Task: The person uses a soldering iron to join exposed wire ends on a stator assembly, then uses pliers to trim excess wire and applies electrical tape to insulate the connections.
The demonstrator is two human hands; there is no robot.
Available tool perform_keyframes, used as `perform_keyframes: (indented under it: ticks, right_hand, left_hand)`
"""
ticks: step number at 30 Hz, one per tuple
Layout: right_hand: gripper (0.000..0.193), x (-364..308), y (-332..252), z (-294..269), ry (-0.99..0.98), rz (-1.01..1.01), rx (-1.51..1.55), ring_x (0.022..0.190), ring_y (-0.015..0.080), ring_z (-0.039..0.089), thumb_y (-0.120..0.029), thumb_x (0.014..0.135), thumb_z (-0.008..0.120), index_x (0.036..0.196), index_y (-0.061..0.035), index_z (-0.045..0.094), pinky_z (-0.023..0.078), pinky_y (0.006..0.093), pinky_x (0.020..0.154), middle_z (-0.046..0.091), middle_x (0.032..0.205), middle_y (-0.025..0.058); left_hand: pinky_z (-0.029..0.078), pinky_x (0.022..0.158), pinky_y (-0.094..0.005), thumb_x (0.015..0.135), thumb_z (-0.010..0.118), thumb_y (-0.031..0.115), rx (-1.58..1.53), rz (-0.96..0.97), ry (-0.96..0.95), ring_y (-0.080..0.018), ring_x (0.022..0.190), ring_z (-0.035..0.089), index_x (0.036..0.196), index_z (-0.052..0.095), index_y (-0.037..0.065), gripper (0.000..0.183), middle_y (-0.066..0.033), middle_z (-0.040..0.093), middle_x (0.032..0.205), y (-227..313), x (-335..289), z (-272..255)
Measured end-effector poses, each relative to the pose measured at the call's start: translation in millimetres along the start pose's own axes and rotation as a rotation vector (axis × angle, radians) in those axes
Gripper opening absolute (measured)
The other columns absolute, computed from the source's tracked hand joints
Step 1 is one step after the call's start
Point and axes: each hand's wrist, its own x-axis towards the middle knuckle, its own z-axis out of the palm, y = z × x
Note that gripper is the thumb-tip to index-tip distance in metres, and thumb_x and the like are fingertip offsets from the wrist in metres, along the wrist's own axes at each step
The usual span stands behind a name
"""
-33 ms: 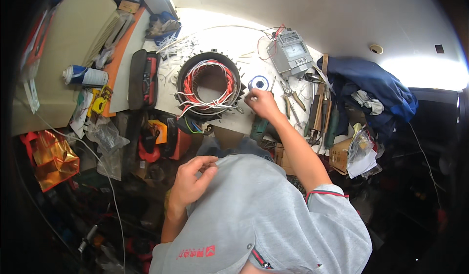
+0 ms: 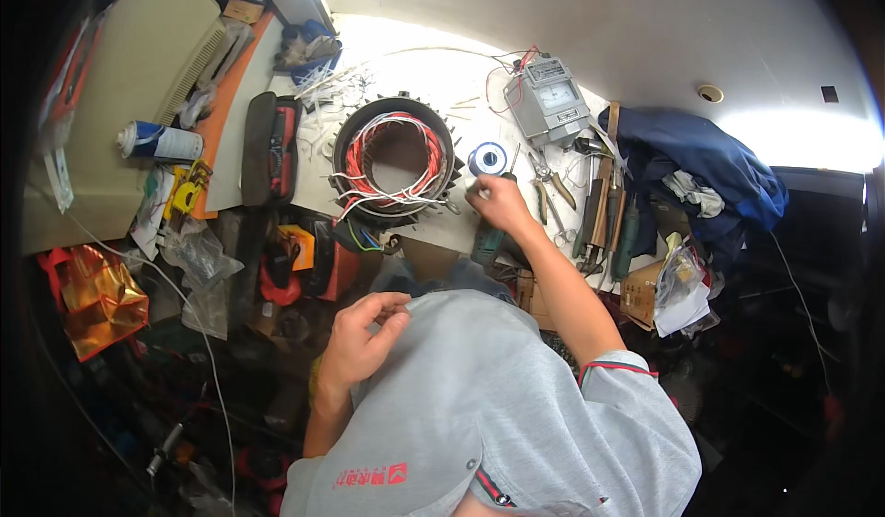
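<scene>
My right hand (image 2: 501, 204) is over the white bench, just below a spool of wire (image 2: 489, 158) with a blue and white label. Its fingers are curled together, and anything between them is hidden. To its left stands a dark finned motor housing (image 2: 347, 185), a ring of red and white wires (image 2: 429, 144) around its round opening. A slim screwdriver (image 2: 515, 155) lies just above the hand, and a green tool (image 2: 486, 243) shows partly beneath it. My left hand (image 2: 361, 337) is raised before my grey shirt, fingers loosely bent, thumb apart, with nothing visible in it.
A grey meter (image 2: 554, 100) with red and black leads stands at the back right. Pliers (image 2: 551, 181) and long-handled tools (image 2: 604, 204) lie right of my hand. A red multimeter (image 2: 282, 153) in a dark case lies at left. Dark blue cloth (image 2: 701, 162) is heaped at far right.
My right hand has shifted slightly down and to the right on the bench, its fingers still curled. My left hand stays where it was.
</scene>
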Motion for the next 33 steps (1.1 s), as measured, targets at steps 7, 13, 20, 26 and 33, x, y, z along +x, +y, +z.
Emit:
perform_keyframes:
  ticks: [7, 13, 20, 26, 33]
  right_hand:
    - [0.027, 12.5, 12.8, -49.7, 0.274, 0.249, -0.368, 0.094, 0.0450, 0.071, -0.021, 0.083, 0.063, 0.100, -0.0046, 0.076, 0.056, 0.0515, 0.086, 0.074, 0.098, 0.0252]
    - [0.031, 77.3, -6.3, -49.2, 0.313, 0.244, -0.344, 0.101, 0.0463, 0.069, -0.021, 0.083, 0.061, 0.104, -0.0061, 0.077, 0.055, 0.0511, 0.091, 0.074, 0.101, 0.0262]
    - [0.027, 100.4, -25.8, -33.2, 0.189, 0.004, -0.542, 0.091, 0.0433, 0.073, -0.021, 0.086, 0.058, 0.103, -0.0050, 0.071, 0.058, 0.0530, 0.080, 0.075, 0.100, 0.0232]
    - [0.017, 42.2, 1.4, -3.7, 0.001, -0.379, -0.635, 0.084, 0.0364, 0.072, -0.015, 0.084, 0.067, 0.097, -0.0043, 0.066, 0.059, 0.0470, 0.071, 0.069, 0.117, 0.0207]
    - [0.011, -24.1, 30.3, 10.6, 0.124, -0.585, -0.430, 0.083, 0.0333, 0.071, -0.012, 0.079, 0.071, 0.088, -0.0060, 0.069, 0.059, 0.0451, 0.072, 0.063, 0.125, 0.0167]
  left_hand:
    - [0.057, 0.080, -0.0301, 0.095, 0.069, 0.003, 0.046, 0.027, -0.032, -0.0170, 0.088, 0.071, 0.119, 0.069, -0.004, 0.026, -0.0112, 0.073, 0.098, 7.5, 8.4, 1.0]
    - [0.057, 0.080, -0.0299, 0.094, 0.069, 0.003, 0.087, 0.025, -0.005, -0.0179, 0.088, 0.072, 0.119, 0.069, -0.005, 0.026, -0.0119, 0.074, 0.098, 9.4, 5.0, -1.0]
    - [0.057, 0.080, -0.0301, 0.094, 0.070, 0.004, 0.064, 0.006, 0.034, -0.0182, 0.089, 0.072, 0.119, 0.069, -0.005, 0.027, -0.0124, 0.074, 0.099, 3.5, 0.5, 0.7]
    - [0.058, 0.080, -0.0308, 0.094, 0.070, 0.005, 0.080, 0.019, 0.045, -0.0188, 0.089, 0.073, 0.120, 0.068, -0.004, 0.028, -0.0126, 0.074, 0.099, 3.3, 1.2, 3.7]
    - [0.058, 0.079, -0.0313, 0.094, 0.070, 0.005, 0.115, 0.027, 0.000, -0.0205, 0.088, 0.073, 0.120, 0.068, -0.004, 0.028, -0.0138, 0.074, 0.099, 5.7, 7.9, 7.3]
